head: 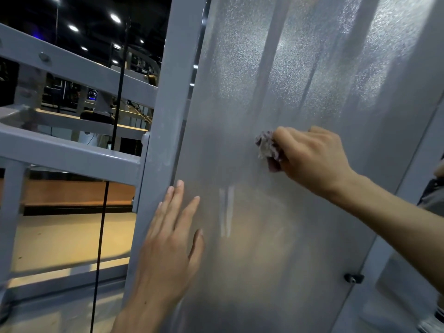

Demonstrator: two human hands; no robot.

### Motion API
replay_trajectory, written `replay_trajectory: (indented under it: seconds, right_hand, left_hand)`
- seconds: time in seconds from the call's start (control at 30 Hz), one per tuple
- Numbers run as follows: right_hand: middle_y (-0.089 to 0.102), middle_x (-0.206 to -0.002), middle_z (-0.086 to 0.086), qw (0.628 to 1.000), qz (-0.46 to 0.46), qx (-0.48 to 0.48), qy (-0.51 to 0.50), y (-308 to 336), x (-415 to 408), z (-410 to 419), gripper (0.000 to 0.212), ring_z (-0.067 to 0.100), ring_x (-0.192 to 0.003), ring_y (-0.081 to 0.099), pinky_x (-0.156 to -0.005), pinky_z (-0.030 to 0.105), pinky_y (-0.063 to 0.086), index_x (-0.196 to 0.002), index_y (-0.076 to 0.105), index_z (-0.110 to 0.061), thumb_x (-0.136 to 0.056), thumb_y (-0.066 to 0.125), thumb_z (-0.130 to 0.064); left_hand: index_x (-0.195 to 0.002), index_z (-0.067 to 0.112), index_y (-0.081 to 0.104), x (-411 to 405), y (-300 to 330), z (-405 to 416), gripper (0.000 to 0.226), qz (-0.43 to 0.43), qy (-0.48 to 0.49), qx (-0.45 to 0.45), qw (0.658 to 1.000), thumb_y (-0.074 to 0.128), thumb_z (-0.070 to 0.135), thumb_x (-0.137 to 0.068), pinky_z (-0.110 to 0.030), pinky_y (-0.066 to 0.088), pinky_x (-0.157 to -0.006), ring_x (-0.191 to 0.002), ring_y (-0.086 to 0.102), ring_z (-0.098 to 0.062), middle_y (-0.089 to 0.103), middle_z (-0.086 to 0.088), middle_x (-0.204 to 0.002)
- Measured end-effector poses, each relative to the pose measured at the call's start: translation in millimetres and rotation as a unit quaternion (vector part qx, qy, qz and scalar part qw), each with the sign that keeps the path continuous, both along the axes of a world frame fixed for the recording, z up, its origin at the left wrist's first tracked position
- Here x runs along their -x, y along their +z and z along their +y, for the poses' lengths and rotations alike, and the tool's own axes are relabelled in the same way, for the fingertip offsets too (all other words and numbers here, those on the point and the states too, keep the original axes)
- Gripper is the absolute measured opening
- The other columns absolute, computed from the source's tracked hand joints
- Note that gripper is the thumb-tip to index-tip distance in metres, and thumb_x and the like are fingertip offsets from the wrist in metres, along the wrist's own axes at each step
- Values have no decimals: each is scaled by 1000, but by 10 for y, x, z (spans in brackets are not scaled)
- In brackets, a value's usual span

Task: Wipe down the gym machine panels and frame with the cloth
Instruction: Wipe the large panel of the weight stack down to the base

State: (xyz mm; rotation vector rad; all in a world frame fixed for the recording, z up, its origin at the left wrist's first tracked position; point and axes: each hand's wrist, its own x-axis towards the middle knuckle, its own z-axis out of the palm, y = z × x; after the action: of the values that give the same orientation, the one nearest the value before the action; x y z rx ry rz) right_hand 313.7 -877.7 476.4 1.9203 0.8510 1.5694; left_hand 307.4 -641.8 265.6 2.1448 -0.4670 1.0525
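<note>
The right hand (312, 159) has a closed grip on the bunched cloth (268, 147), pressed against the middle of the frosted panel (300, 68). The left hand (173, 239) lies flat, fingers straight, at the panel's left edge beside the grey frame post (165, 92) (a useful brace). Best to keep even pressure, work in overlapping vertical passes, then take the post itself.

The cloth (268, 147) lies against the panel (300, 80), right of the frame post (168, 92), with a cable (103, 212) farther left.
</note>
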Motion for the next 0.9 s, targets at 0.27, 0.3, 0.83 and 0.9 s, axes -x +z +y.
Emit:
replay_trajectory:
  seconds: [0.27, 0.3, 0.83, 0.9]
  right_hand:
    - [47, -63, 4, 997, 21, 65, 27, -330, -25, 85, 16, 30, -46, 49, -47, 33, 32, -85, 39, -22, -92, 47, -10]
    - [49, -63, 5, 999, 12, 36, 22, -213, -36, 96, 20, 31, -46, 50, -47, 33, 32, -85, 39, -23, -86, 56, -12]
    - [50, -65, 5, 998, -12, 5, 56, -283, -161, 298, 28, 31, -48, 51, -48, 34, 33, -89, 35, -24, -86, 60, -14]
    - [48, -65, 4, 996, 3, 68, 60, -479, -163, 313, 16, 28, -48, 51, -50, 34, 28, -91, 37, -23, -92, 47, -11]
  left_hand:
    - [-155, 21, 44, 23, 25, -62, 67, 1, 4, 16, 1000, 68, 20, -93, -48, 27, -121, -159, 6, -13, 13, 3, -173]
    - [-155, 21, 43, 22, 25, -67, 66, 4, 5, 17, 1000, 68, 21, -94, -48, 28, -121, -159, 5, -12, 13, 3, -173]
    - [-155, 20, 43, -5, 13, -14, 61, -4, -4, 16, 1000, 52, 31, -96, -46, 21, -125, -159, 8, -10, 15, 6, -172]
    - [-154, 19, 44, -5, 18, -18, 61, -7, -2, 19, 1000, 52, 31, -95, -47, 23, -125, -159, 10, -11, 16, 5, -172]
